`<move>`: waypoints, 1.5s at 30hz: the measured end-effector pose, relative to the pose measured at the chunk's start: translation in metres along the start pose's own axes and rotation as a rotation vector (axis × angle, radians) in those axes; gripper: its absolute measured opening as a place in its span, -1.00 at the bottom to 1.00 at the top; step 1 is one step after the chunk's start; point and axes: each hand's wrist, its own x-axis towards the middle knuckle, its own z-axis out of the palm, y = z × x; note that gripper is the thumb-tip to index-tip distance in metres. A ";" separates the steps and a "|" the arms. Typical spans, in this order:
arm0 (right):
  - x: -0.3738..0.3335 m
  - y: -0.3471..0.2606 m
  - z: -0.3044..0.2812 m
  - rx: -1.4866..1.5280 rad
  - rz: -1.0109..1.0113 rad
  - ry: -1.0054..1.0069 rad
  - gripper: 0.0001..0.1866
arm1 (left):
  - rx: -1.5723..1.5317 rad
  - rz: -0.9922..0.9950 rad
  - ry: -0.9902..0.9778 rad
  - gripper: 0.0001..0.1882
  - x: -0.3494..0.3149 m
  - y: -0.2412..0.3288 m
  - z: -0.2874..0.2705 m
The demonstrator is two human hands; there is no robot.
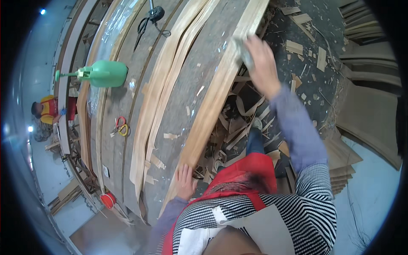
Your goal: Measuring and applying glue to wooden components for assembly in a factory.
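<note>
A long pale wooden board [211, 98] runs along the edge of the work table, from near my body to the far top. My left hand [185, 182] lies with its fingers stretched flat on the board's near end. Farther up, my right hand [262, 63] is closed around a greyish pad or folded cloth [244, 52], which presses against the board's face and edge. Blur hides exactly what the pad is. Thin veneer strips [160, 91] with wavy edges lie to the left of the board.
On the table [191, 63] are a green spray bottle [108, 73], red and yellow scissors [122, 126], black scissors [140, 32] and a red tape roll [108, 200]. Wood scraps [295, 46] litter the floor at right, beside stacked curved sheets [367, 114]. A person [50, 109] works at far left.
</note>
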 end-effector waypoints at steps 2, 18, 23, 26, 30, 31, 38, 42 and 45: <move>0.029 0.007 0.030 -0.083 -0.080 0.069 -0.53 | -0.024 -0.023 -0.043 -0.24 -0.069 -0.028 0.009; -0.257 -0.322 0.004 0.734 0.223 -0.345 -0.57 | -0.079 -0.020 0.300 -0.42 -0.202 -0.126 0.055; -0.076 -0.123 0.029 0.054 0.300 0.159 -0.55 | -0.086 -0.135 0.217 -0.38 -0.227 -0.127 0.064; -0.094 -0.118 0.103 0.419 0.382 0.441 -0.75 | -0.080 -0.184 0.152 -0.36 -0.235 -0.132 0.073; -0.273 -0.276 0.125 0.468 0.424 0.168 -0.49 | -0.072 -0.185 0.157 -0.34 -0.236 -0.134 0.079; -0.322 -0.332 0.114 0.473 0.429 0.029 -0.47 | -0.068 -0.184 0.172 -0.34 -0.234 -0.133 0.079; -0.406 -0.410 0.013 0.714 0.340 -0.514 -0.59 | -0.036 -0.152 0.200 -0.33 -0.241 -0.134 0.072; -0.298 -0.335 0.016 0.063 0.016 -0.041 -0.54 | 0.007 -0.142 0.193 -0.32 -0.298 -0.157 0.082; -0.285 -0.361 0.052 -0.089 -0.009 0.072 -0.53 | 0.028 -0.134 0.192 -0.33 -0.367 -0.193 0.099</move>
